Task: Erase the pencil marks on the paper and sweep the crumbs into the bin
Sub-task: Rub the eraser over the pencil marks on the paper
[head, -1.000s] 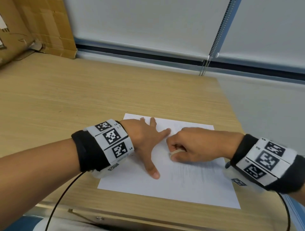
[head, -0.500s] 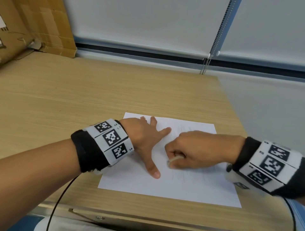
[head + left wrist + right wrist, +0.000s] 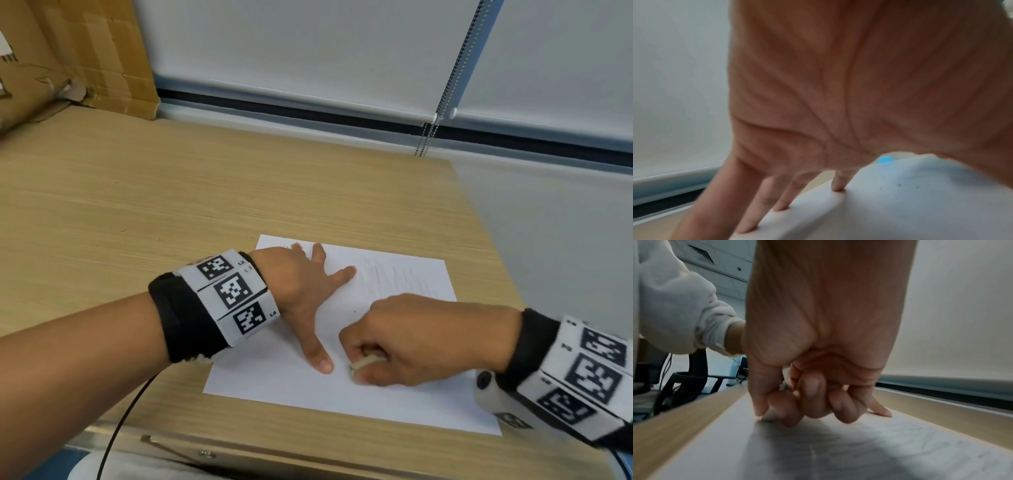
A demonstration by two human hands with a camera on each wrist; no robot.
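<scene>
While the left hand (image 3: 298, 284) pins the paper (image 3: 274, 373), the right hand (image 3: 411, 339) rubs out pencil marks (image 3: 394, 277).

Largest first: the wooden surface (image 3: 171, 205) carries 1 white sheet near its right, near corner. Fingers spread flat on the sheet's left half, likely to stop it sliding. Curled fingers pinch a pale eraser (image 3: 363, 364) against the near middle, touching the paper. Faint grey lines show on the far right part; dark crumbs (image 3: 899, 185) dot the sheet. No bin is visible.

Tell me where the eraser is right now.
In the head view the eraser is pinched in the right hand, pressed on the near part of the paper, just right of the left hand's thumb.
</scene>
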